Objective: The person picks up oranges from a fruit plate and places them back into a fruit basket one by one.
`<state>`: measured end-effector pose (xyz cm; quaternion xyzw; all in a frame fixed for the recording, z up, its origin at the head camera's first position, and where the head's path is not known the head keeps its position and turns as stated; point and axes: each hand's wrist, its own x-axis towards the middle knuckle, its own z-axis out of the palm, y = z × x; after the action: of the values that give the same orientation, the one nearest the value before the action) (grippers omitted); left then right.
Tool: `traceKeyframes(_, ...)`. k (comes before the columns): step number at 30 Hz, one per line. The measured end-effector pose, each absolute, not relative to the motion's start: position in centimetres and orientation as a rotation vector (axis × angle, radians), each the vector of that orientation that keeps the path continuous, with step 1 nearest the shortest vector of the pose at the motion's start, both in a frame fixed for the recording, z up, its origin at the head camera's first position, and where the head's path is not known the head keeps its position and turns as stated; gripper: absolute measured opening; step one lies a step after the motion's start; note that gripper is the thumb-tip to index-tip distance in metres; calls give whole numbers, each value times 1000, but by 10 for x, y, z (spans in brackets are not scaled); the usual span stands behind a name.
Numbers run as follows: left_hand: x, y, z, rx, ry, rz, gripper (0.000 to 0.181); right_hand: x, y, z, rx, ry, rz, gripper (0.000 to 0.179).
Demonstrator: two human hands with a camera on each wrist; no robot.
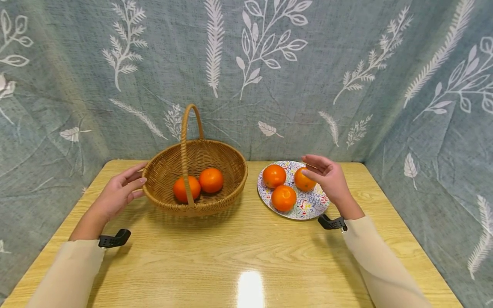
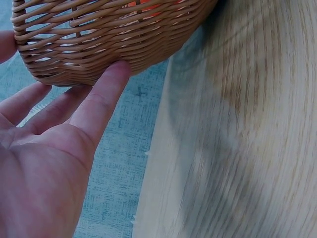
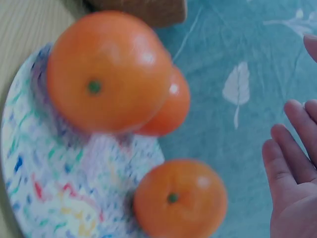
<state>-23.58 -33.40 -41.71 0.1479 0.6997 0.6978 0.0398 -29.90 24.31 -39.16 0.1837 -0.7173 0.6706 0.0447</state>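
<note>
At the left of the table stands a wicker basket [image 1: 231,193] with a tall arched handle. Two oranges [image 1: 211,180] lie inside it. My left hand [image 1: 120,191] is at the basket's left side, fairly straight fingers touching the weave; the left wrist view shows fingertips [image 2: 116,74] against the wicker wall [image 2: 99,49]. To the right, a round plate [image 1: 313,207] with a colourful speckled pattern carries three more oranges [image 1: 283,198]. Over the plate's right edge hovers my right hand [image 1: 327,175], thumb and fingers apart, beside the rightmost orange [image 3: 181,198], holding nothing.
A light wooden table [image 1: 215,256] lies under everything. Grey-green curtains [image 1: 285,119] with white leaf prints enclose its back and sides, close behind the basket and plate. Each wrist wears a black device [image 1: 115,238].
</note>
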Motion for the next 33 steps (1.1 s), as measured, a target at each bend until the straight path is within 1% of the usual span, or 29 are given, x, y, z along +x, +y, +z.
traceKeyframes(14, -234, -337, -415, 474, 2166, 2125, 63, -314, 259, -431, 287, -2338, 1837, 55)
traceKeyframes(20, -236, -335, -416, 463, 2156, 2124, 64, -322, 268, -440, 208, -2486, 1821, 68)
traceKeyframes(27, -237, -333, -417, 455, 2152, 2136, 64, -330, 273, -444, 202, -2561, 1849, 84)
traceKeyframes(33, -236, -333, -417, 448, 2160, 2125, 65, -337, 272, -451, 207, -2624, 1858, 90)
